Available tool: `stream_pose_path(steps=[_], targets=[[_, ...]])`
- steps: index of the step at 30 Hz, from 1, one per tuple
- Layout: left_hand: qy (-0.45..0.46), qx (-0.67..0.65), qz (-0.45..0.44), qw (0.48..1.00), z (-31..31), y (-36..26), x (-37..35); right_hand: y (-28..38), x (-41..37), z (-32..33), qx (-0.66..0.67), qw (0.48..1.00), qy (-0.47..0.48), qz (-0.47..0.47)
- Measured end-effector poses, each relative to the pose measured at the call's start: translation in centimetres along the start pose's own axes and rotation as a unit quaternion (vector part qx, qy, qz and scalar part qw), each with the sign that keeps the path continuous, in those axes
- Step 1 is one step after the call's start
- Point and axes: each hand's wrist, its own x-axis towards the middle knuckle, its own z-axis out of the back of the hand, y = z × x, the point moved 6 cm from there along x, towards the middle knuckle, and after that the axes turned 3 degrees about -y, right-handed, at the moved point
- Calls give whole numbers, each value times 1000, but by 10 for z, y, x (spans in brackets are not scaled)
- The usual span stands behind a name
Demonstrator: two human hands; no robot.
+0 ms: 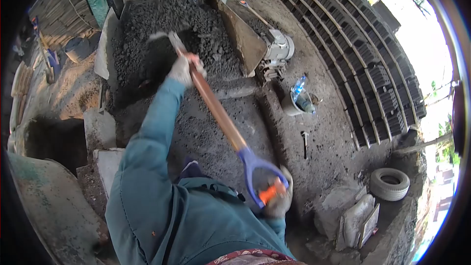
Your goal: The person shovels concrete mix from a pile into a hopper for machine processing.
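A shovel (216, 103) with a wooden shaft and a blue D-shaped handle slants across the middle of the head view. My left hand (180, 70), in a pale glove, is closed around the upper shaft close to the blade end. On the orange grip of the handle, my gloved right hand (278, 200) is wrapped at the lower right. The far end of the shovel is blurred and lies over a heap of dark, crumbly material (206, 29) in a metal-sided trough. How much of the blade is buried cannot be made out.
A motor (279, 46) sits right of the trough's side plate (245, 39). Beyond it are a bucket with bottles (293, 108), a hammer-like tool (305, 142), a tire (389, 184) and stacked dark blocks (363, 59). Another shovel (51, 64) stands at left.
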Motion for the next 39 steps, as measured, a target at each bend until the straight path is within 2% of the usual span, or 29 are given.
stream_pose_path(steps=[1,3,4,5,7,8,9,11,13,14,15,17,19,21,23,25,26,27,28,29,30,31,32,33,34,35,37,38,39], targets=[[-33,-11,0,999,14,-17,25,3,0,-30,6,999,24,-48],[-129,43,-89,987,24,-48,44,-4,13,-53,-73,984,161,4],[-144,43,-73,986,45,-53,70,-9,20,-51,-107,976,188,18],[-171,61,-72,981,35,-55,59,-6,21,-50,-142,965,220,34],[-90,5,-72,993,-3,-24,14,33,13,-16,-86,986,146,-11],[-113,-40,-10,993,-30,1,-21,51,13,17,-43,995,87,34],[-85,-81,16,993,-58,27,-50,53,28,74,-66,993,42,93],[7,-86,60,994,-99,90,-98,59,33,169,-38,998,-7,49],[24,-72,125,989,-127,155,-135,66,31,253,-261,959,-95,59],[55,-53,140,987,-142,182,-152,62,27,291,-192,972,-130,48],[53,-50,154,985,-156,207,-169,66,17,336,-229,962,-137,64],[102,-66,181,976,-169,259,-190,80,-9,377,-112,984,-131,34],[133,-92,211,964,-178,296,-211,103,-34,431,-175,972,-149,50],[78,-99,243,962,-171,317,-219,135,-70,414,-178,954,-239,12],[69,-104,251,960,-162,308,-199,141,-63,452,-301,932,-203,-19],[54,-93,223,969,-154,268,-167,142,-44,338,-282,942,-180,33],[36,-51,188,980,-136,249,-135,125,-32,304,-251,939,-231,46],[18,-68,201,977,-122,225,-105,107,-8,273,-217,963,-154,35],[-27,-14,147,989,-119,189,-86,95,6,231,-203,967,-143,49],[15,-34,149,988,-98,173,-46,82,16,189,-176,971,-152,56],[1,-13,102,995,-94,137,-29,63,31,162,-175,976,-118,62],[31,-20,123,992,-83,107,-2,49,39,123,-162,977,-118,73],[6,1,71,997,-68,75,23,41,43,77,-134,984,-90,71],[6,-48,103,994,-49,52,59,35,49,38,-135,987,-31,88],[-22,-30,39,999,-48,19,70,41,54,4,-235,961,-5,143],[-51,-9,-22,998,-50,-7,78,49,56,-25,-332,923,17,193],[-121,22,-49,991,-57,-40,78,73,44,-72,-167,945,185,212],[-56,25,-79,995,-67,-46,70,108,24,-81,-243,915,178,268],[-22,-29,-46,998,-86,-44,58,125,14,-58,-153,953,131,225]])
